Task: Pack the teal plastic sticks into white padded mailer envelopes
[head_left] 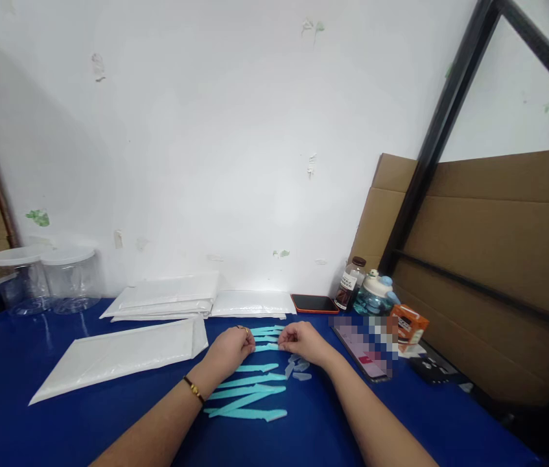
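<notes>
My left hand pinches the handle end of a turquoise eyebrow razor. At its other end, the fingers of my right hand are closed on the blade end; whether a cap sits there is hidden. More turquoise razors lie just beyond the hands. Closer to me, several others are spread in a loose row, two of them crossing. Small translucent blade caps are scattered below my right hand.
White padded mailers lie flat and stacked at left and back. Clear jars stand far left. At right are an orange-edged phone, a brown-capped bottle, a blue-lidded bottle, an orange box and another phone.
</notes>
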Tool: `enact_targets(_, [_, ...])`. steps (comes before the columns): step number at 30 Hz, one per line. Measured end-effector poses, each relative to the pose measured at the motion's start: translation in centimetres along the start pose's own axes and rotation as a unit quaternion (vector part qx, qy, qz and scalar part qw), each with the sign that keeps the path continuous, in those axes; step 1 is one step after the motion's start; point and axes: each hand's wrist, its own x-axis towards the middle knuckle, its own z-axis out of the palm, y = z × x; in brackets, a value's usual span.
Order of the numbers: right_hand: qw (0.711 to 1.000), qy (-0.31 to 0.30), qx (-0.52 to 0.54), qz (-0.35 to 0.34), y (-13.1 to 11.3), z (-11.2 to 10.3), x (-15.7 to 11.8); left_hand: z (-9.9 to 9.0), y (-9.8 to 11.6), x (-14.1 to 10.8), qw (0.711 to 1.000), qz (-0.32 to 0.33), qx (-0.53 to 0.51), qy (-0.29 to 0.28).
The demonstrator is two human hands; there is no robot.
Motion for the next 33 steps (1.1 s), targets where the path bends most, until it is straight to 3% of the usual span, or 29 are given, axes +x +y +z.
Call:
enact_targets(4, [0.999,0.029,-0.031,-0.002,-0.5,0.5,0.5,0.2,0.3,0.3,0.999,0.008,0.012,0.031])
enact_targets(7, [0.996,0.056,-0.06,-0.017,-0.5,-0.7,0.0,-0.9,0.1,-0.3,0.997,0.019,0.014,0.069])
enact_targets(9, [0.997,0.035,-0.069,-0.021,-0.3,-2.1,-0.9,-2.1,-0.1,-1.1,0.999,0.035,-0.011,0.033])
enact_targets(12, [0.998,-0.036,-0.054,-0.02,-0.2,-4.0,-2.3,-3.6,-0.2,-2.3,0.994,0.063,-0.04,-0.079])
enact_targets(15, [0.996,-0.072,-0.047,-0.032,-0.4,-4.3,-2.7,-3.9,0.0,-2.7,0.99,0.073,-0.017,-0.116])
enact_targets(18, [0.994,-0.085,-0.061,-0.03,-0.5,-3.5,-2.4,-3.4,0.1,-2.2,0.99,0.089,0.023,-0.102])
enact_targets(23, [0.993,-0.028,-0.107,-0.036,-0.5,-2.4,-1.6,-2.4,-0.2,-1.5,0.989,0.121,0.079,-0.039])
enact_targets(33, [0.993,-0.019,-0.108,-0.053,-1.1,-1.0,-1.1,-1.9,0.1,-1.3,0.985,0.136,0.104,-0.026])
